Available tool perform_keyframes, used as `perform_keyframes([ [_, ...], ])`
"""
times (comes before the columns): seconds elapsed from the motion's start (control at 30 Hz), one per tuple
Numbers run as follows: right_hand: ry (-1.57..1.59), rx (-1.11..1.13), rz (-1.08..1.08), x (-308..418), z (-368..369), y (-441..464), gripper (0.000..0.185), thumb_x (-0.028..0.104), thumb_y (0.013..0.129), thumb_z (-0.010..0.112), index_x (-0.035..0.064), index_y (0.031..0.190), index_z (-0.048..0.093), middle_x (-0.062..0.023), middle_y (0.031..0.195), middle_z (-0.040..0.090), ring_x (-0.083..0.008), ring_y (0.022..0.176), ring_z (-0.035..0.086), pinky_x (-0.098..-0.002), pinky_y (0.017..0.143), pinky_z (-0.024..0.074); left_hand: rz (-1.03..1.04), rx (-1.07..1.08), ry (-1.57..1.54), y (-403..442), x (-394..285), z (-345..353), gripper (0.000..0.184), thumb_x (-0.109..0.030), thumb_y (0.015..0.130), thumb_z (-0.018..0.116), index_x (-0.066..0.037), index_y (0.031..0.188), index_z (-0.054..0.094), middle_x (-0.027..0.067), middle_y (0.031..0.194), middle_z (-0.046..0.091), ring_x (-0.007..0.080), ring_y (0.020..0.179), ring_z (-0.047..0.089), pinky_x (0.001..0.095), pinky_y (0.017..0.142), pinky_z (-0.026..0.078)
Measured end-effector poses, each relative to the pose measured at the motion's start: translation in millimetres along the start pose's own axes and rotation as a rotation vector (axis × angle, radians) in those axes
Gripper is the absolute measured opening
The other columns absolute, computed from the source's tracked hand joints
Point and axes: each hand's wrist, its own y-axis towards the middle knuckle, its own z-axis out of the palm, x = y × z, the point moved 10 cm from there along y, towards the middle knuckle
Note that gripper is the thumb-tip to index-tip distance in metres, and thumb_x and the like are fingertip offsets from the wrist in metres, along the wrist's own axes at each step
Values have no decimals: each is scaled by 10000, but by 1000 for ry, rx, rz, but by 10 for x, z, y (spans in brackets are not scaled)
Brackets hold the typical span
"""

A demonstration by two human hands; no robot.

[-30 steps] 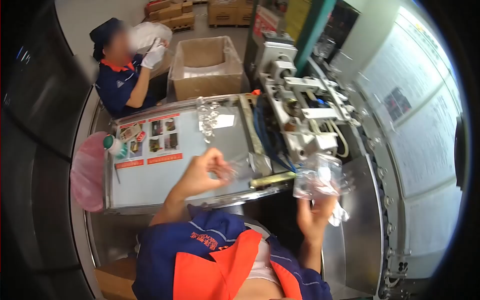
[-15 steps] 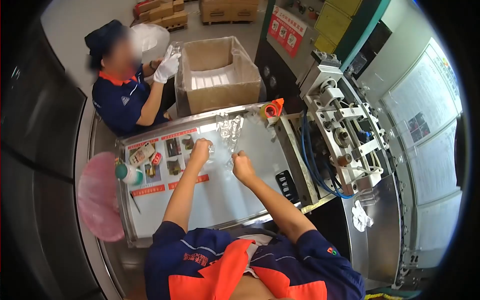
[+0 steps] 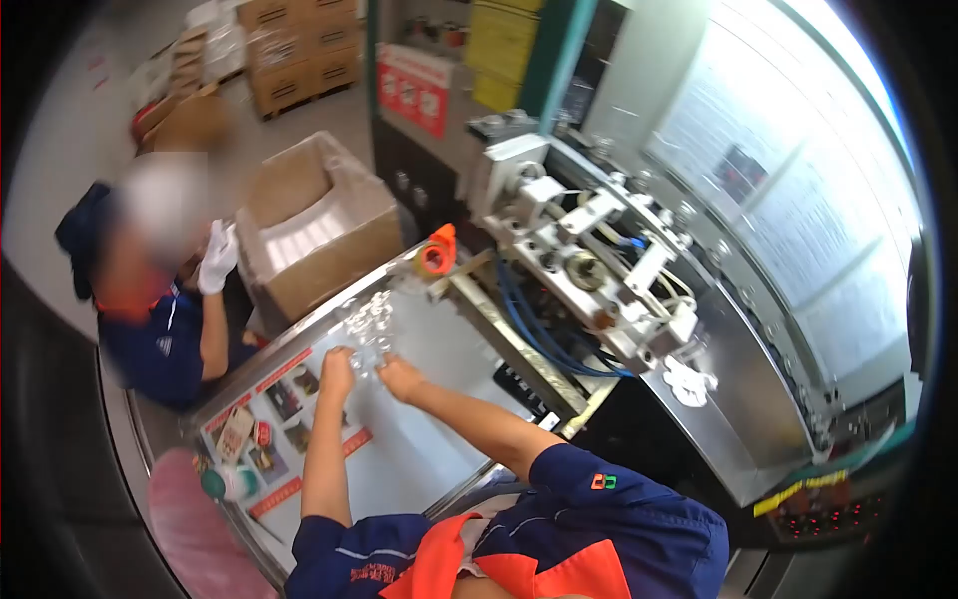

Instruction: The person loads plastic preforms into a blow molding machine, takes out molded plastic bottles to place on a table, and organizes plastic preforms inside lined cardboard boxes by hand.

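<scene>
My left hand (image 3: 337, 372) is closed over the work table, its fingers against a clear plastic piece (image 3: 363, 357). My right hand (image 3: 400, 378) sits close beside it, also closed, with its fingertips at clear plastic. Whether both hands grip one piece or two I cannot tell, since the plastic is see-through and blurred. Just beyond my fingers lie more shiny clear plastic pieces (image 3: 370, 313) on the white table top (image 3: 409, 444).
A co-worker in a white glove (image 3: 218, 258) stands left of a lined cardboard box (image 3: 334, 265). An orange tape dispenser (image 3: 436, 252) sits at the table's far corner. A machine (image 3: 589, 260) with blue hoses stands to the right. A green-white bottle (image 3: 230, 483) is at left.
My view has turned to the right, so the table and box appear further left. My hands have come closer together at the clear plastic. The co-worker's gloved hand has lowered.
</scene>
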Motion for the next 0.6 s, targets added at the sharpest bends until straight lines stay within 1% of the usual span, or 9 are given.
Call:
perform_keyframes([
  [0.1,-154,-263,-131,407,-395,-305,325,35,767,521,-43,1081,549,-324,1182,467,-419,1034,516,-415,881,460,66,-75,-2,-6,-42,45,289,94,651,553,12,909,653,205,968,631,364,946,569,393,842,456],
  [0.17,0,-173,-219,773,-723,-700,355,2,724,554,-74,1070,533,-290,1185,477,-391,997,522,-400,855,465,71,-164,63,-30,-253,-183,239,76,683,592,16,909,641,186,931,647,302,878,614,354,781,487],
  [0.27,389,-6,-435,1244,-1878,-1741,281,-25,744,567,-39,1025,559,-207,1059,564,-321,890,558,-365,818,477,-263,14,-477,19,-720,-339,130,27,754,634,10,881,615,97,828,648,151,728,611,257,679,488],
  [0.3,571,72,-549,1252,-2310,-2101,235,-23,764,562,-30,999,573,-179,1011,590,-299,875,570,-353,801,481,-143,-1,-617,69,-1134,-528,110,17,767,637,4,872,607,70,806,633,118,704,590,232,659,473],
  [0.37,634,-236,-668,894,-3292,-2803,155,-11,771,572,-8,919,617,-139,867,630,-264,762,603,-343,708,498,92,-18,-896,166,-2045,-953,79,-2,794,642,-8,854,592,15,763,604,52,655,549,182,618,442],
  [0.43,124,-1013,-273,145,-4152,-3511,114,-34,729,585,10,817,644,-94,705,626,-220,596,609,-301,565,493,280,-80,-978,292,-3043,-1413,79,17,789,642,-12,834,583,-8,747,577,68,684,548,191,625,434],
  [0.5,35,-1463,171,-779,-4614,-4083,107,-38,744,614,-8,846,629,-76,723,635,-141,585,585,-251,537,457,419,-99,-1044,508,-3910,-1518,102,-18,786,664,-14,858,591,-3,780,594,64,733,560,192,641,428],
  [0.53,90,-1509,408,-1289,-4703,-4275,125,-15,755,627,-9,880,624,-78,722,634,-126,580,580,-251,551,463,446,-67,-1003,640,-4303,-1425,167,-68,774,691,-11,897,592,12,808,609,80,768,575,220,665,440],
  [0.6,53,-1505,569,-2005,-4814,-4448,261,13,762,620,-28,1018,587,-133,859,642,-171,653,611,-283,591,492,507,-57,-823,854,-5056,-1191,370,-203,722,752,-4,986,585,53,861,636,135,829,608,283,729,459],
])
